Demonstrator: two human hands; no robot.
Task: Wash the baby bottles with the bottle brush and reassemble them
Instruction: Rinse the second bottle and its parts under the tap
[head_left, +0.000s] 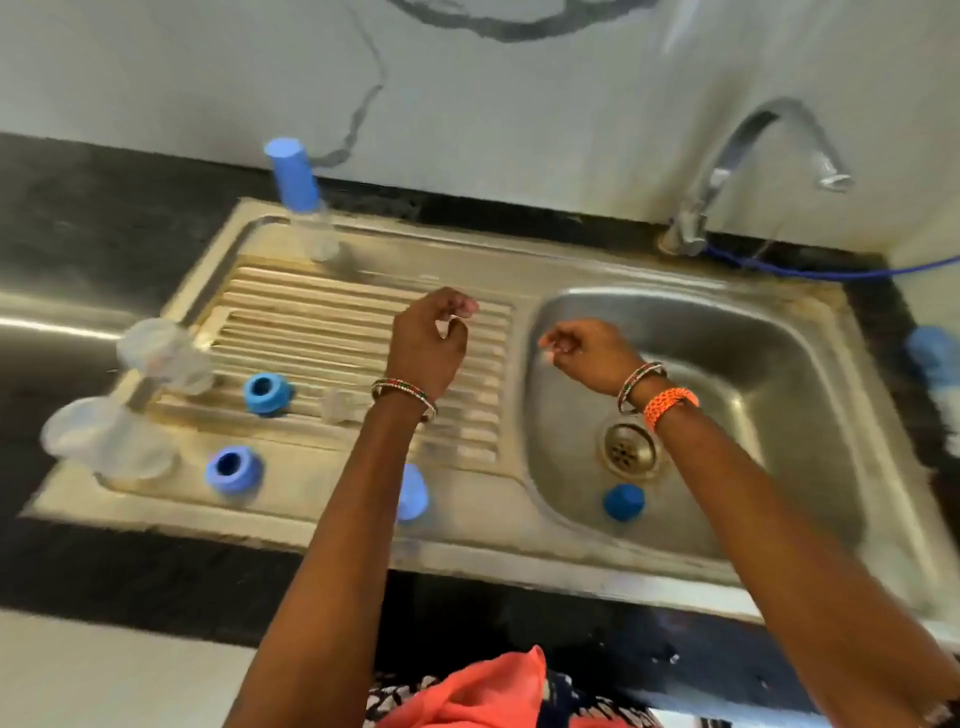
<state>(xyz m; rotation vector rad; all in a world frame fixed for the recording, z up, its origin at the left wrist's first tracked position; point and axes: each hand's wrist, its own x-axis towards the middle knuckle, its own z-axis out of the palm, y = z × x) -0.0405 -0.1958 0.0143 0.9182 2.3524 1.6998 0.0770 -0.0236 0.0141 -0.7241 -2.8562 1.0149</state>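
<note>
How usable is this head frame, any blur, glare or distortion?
Head view: motion blur smears the clear plastic bottles at the left edge and the upright blue-capped bottle; both the left hand and the right hand are soft. Wide-angle bending curves the stainless steel sink rim. A bright glare streak lies on the dark countertop at left.
</note>
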